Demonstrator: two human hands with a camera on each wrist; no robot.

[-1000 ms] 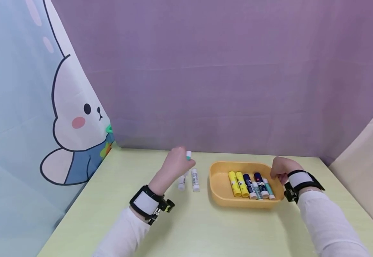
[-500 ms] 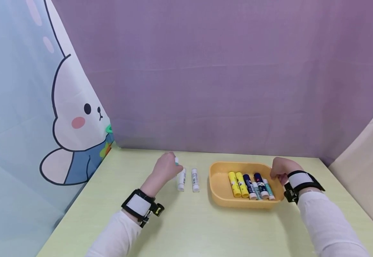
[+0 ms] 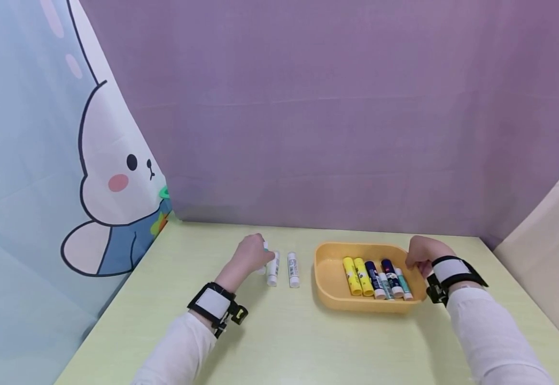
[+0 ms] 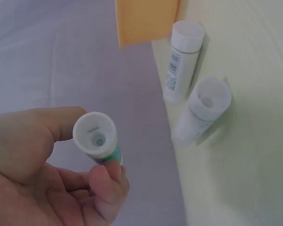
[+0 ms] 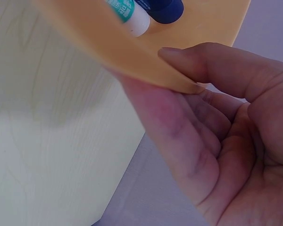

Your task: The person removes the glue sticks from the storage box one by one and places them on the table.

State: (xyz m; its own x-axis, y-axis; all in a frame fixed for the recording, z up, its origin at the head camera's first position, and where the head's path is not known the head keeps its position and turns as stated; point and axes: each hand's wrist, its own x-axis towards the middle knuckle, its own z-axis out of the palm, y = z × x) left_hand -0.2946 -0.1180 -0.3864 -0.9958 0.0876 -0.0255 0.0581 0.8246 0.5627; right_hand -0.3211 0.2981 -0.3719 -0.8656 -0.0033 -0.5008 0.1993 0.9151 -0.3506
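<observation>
My left hand (image 3: 249, 253) pinches a white-and-teal glue stick (image 4: 96, 135) between thumb and fingers, low over the table's left half. In the left wrist view the stick's hollow white end faces the camera. Just right of that hand lie two white glue sticks, a nearer one (image 3: 273, 269) and another (image 3: 293, 270), side by side and apart. An orange tray (image 3: 328, 267) stands to their right, its right rim gripped between the thumb and fingers of my right hand (image 3: 425, 252). Inside lie yellow glue sticks (image 3: 356, 276), dark blue ones (image 3: 389, 277) and teal ones (image 3: 403, 283).
The pale table (image 3: 289, 342) extends in front of the tray and both forearms. Behind its far edge hangs a purple cloth (image 3: 308, 117). A blue cloth with a cartoon figure (image 3: 111, 171) hangs on the left, a pale one (image 3: 553, 230) on the right.
My left hand has moved left and down with the glue stick, from above the two white sticks to beside them. The right hand keeps its grip on the tray.
</observation>
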